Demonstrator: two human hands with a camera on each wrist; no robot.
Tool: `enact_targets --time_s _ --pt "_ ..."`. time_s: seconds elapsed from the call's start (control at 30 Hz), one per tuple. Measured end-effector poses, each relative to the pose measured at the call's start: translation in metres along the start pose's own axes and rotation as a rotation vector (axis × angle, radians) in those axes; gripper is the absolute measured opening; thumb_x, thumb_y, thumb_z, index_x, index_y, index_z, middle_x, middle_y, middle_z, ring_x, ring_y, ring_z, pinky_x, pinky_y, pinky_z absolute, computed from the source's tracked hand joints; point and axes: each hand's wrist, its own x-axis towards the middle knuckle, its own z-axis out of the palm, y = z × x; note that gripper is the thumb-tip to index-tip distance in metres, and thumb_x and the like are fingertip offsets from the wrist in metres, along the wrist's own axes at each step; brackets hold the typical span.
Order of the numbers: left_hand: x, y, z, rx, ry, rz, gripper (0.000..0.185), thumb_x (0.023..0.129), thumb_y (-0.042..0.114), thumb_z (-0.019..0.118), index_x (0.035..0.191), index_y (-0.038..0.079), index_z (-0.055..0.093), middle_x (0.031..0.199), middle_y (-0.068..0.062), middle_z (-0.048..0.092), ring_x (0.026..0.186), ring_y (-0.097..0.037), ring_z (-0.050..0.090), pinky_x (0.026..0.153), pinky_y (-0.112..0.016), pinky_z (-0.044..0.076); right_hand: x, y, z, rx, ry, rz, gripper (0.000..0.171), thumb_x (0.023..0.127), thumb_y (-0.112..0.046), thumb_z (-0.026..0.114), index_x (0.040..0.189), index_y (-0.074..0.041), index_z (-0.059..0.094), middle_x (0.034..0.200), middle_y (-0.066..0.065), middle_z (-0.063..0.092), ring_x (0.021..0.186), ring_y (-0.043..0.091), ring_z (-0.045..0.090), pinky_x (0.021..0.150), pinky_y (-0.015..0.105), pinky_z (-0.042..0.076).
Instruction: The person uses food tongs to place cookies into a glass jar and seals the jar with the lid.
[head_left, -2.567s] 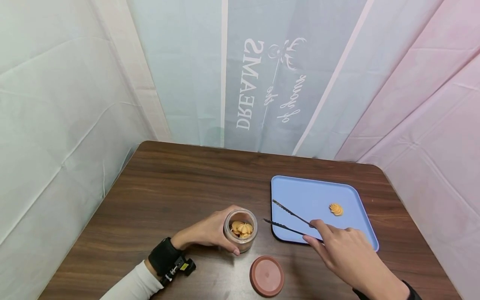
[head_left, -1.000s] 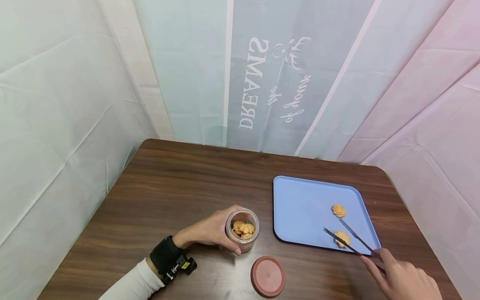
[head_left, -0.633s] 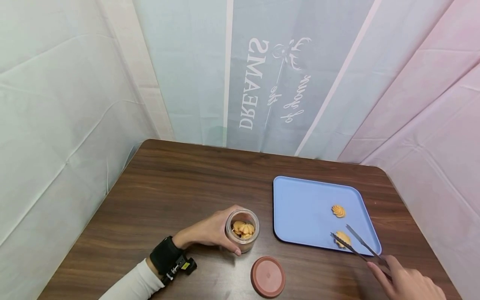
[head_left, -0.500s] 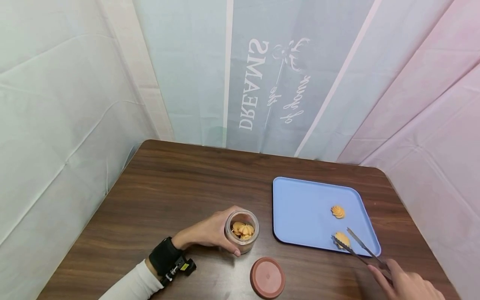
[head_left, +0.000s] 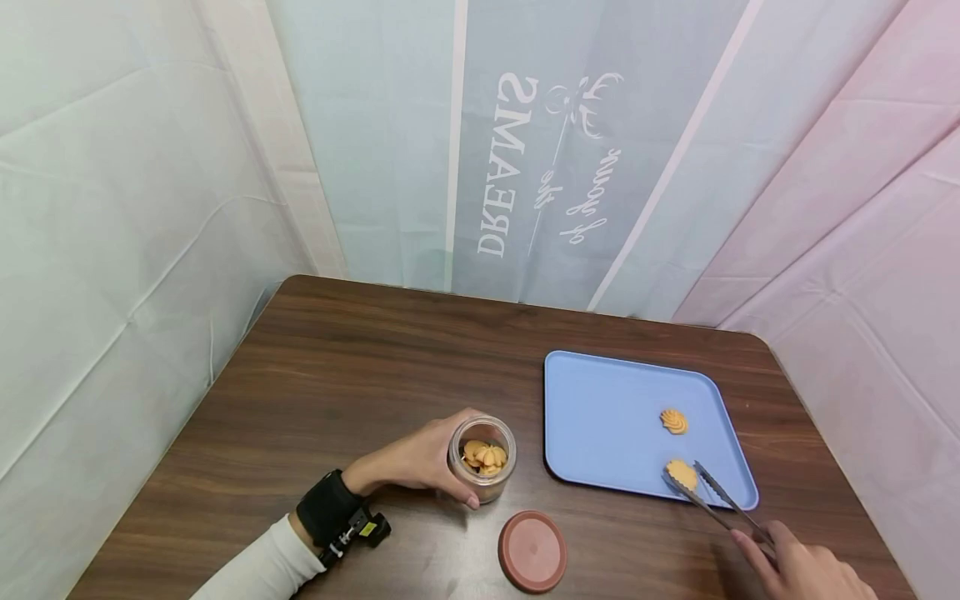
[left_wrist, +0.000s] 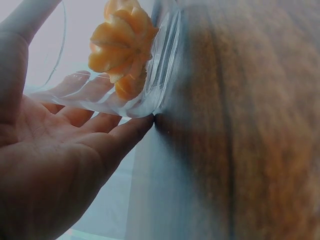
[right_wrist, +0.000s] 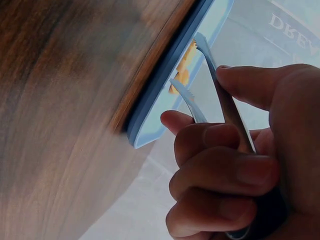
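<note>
The right hand pinches thin metal tongs, whose tips are spread apart beside a small orange swirl cookie near the front edge of the flat blue plastic tray; a bump from the tongs could push that cookie off onto the brown wooden table. The left hand wraps around a little clear jar of cookies; a loose hold could tip it.

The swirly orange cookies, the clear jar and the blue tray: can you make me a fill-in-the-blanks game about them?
1. The blue plastic tray holds ___ swirly orange cookies.
2. The left hand grips the clear glass ___.
3. The right hand holds thin metal ___.
4. The round brown lid lies on the ___.

Missing words: two; jar; tongs; table
</note>
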Motion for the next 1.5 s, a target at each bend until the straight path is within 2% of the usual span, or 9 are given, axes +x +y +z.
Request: enact_targets --time_s 0.2,0.37,0.6,0.83,1.0,1.2,1.33,1.5 --pt "0.001 0.002 -0.001 -0.009 -0.002 -0.005 0.094 0.072 0.032 0.101 0.149 0.018 0.048 0.14 -0.006 0.065 0.129 -0.023 0.061 0.114 -0.042 0.047 0.002 0.001 0.002 -0.023 -0.004 0.0 0.064 0.105 -0.064 0.053 0.094 -0.001 0.061 0.063 0.0 0.045 0.06 0.023 0.049 0.056 0.042 0.043" --pt "0.001 0.004 -0.001 -0.008 -0.002 -0.013 0.094 0.072 0.032 0.101 0.149 0.019 0.048 0.14 -0.006 0.065 0.128 -0.022 0.061 0.113 -0.042 0.047 0.0 -0.002 0.002 -0.021 -0.009 0.003 0.068 0.104 -0.066 0.051 0.098 0.001 0.061 0.063 0.0 0.044 0.06 0.022 0.049 0.056 0.042 0.042" --pt "-0.001 0.003 0.001 -0.008 0.002 -0.015 0.093 0.072 0.033 0.101 0.148 0.018 0.049 0.14 -0.005 0.066 0.128 -0.022 0.061 0.113 -0.042 0.047 -0.002 -0.008 0.003 -0.023 0.024 -0.034 0.051 0.107 -0.053 0.057 0.092 -0.005 0.061 0.061 -0.002 0.039 0.058 0.02 0.046 0.054 0.038 0.039" --pt "-0.001 0.004 0.0 -0.013 0.002 -0.023 0.094 0.071 0.033 0.101 0.148 0.02 0.049 0.139 -0.005 0.066 0.127 -0.022 0.061 0.113 -0.042 0.047 -0.002 -0.008 0.004 -0.031 0.055 -0.051 0.053 0.107 -0.051 0.058 0.099 0.001 0.065 0.059 -0.002 0.04 0.057 0.02 0.045 0.052 0.04 0.042" --pt "0.0 0.005 0.0 -0.007 0.0 -0.021 0.094 0.071 0.032 0.101 0.148 0.019 0.049 0.139 -0.005 0.066 0.127 -0.021 0.061 0.113 -0.043 0.047 -0.003 -0.008 0.003 -0.026 0.08 -0.06 0.05 0.108 -0.05 0.057 0.095 -0.002 0.063 0.059 -0.002 0.039 0.056 0.02 0.045 0.051 0.039 0.04" --pt "-0.001 0.003 0.0 0.0 0.002 -0.005 0.094 0.071 0.032 0.101 0.148 0.018 0.049 0.138 -0.006 0.066 0.126 -0.021 0.062 0.113 -0.043 0.048 -0.006 -0.012 -0.005 -0.007 0.135 -0.092 0.047 0.109 -0.048 0.056 0.103 -0.002 0.065 0.058 -0.003 0.042 0.056 0.021 0.046 0.049 0.042 0.04" --pt "-0.001 0.004 0.0 -0.005 0.001 -0.007 0.093 0.072 0.033 0.101 0.148 0.019 0.049 0.139 -0.006 0.066 0.127 -0.02 0.062 0.112 -0.043 0.048 -0.008 -0.016 -0.01 0.0 0.189 -0.138 0.043 0.109 -0.047 0.057 0.103 -0.006 0.066 0.058 -0.004 0.041 0.055 0.021 0.045 0.048 0.039 0.036" --pt "-0.001 0.004 0.0 -0.004 0.001 -0.011 0.092 0.072 0.032 0.101 0.147 0.019 0.049 0.139 -0.004 0.066 0.127 -0.019 0.062 0.112 -0.039 0.048 -0.013 -0.023 -0.011 0.006 0.337 -0.218 0.032 0.106 -0.041 0.065 0.096 -0.011 0.065 0.056 -0.006 0.035 0.051 0.017 0.039 0.046 0.034 0.028"
